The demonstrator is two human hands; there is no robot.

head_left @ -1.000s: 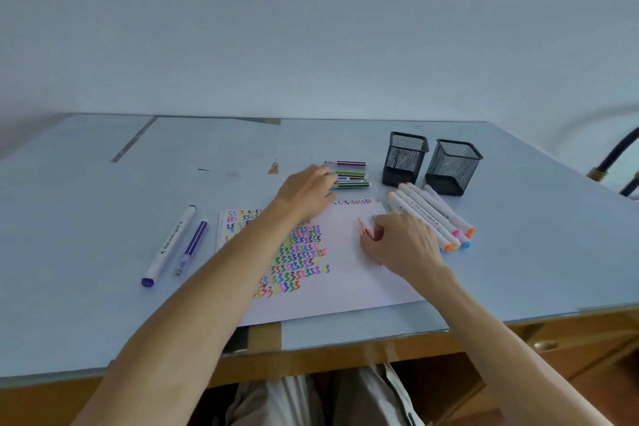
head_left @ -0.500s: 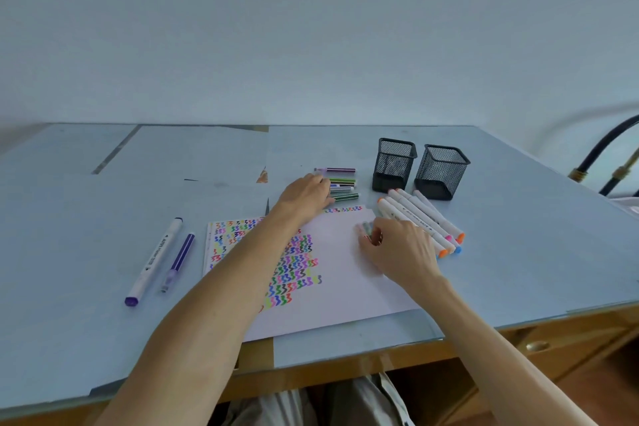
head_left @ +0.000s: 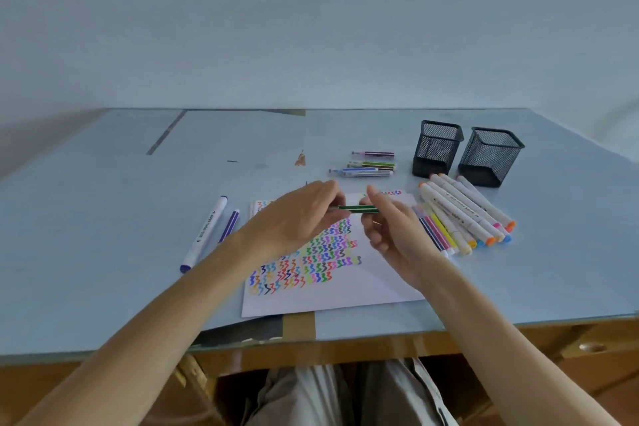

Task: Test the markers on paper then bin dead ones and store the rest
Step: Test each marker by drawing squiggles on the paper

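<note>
– Which step is this?
– Testing: both hands, left hand and right hand, grip a green marker mid-frame, above the paper.
– Next?
– Probably uncapping it, then scribbling.

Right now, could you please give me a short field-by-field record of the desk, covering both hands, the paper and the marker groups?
left hand: grips left end of green marker
right hand: fingers on marker's right end
green marker: level, held above the paper
paper: covered in coloured test squiggles
thin markers: lying behind the paper
thick white markers: row right of paper, before the cups
mesh cups: two, upright, no markers visible inside
purple markers: two, left of paper
</note>
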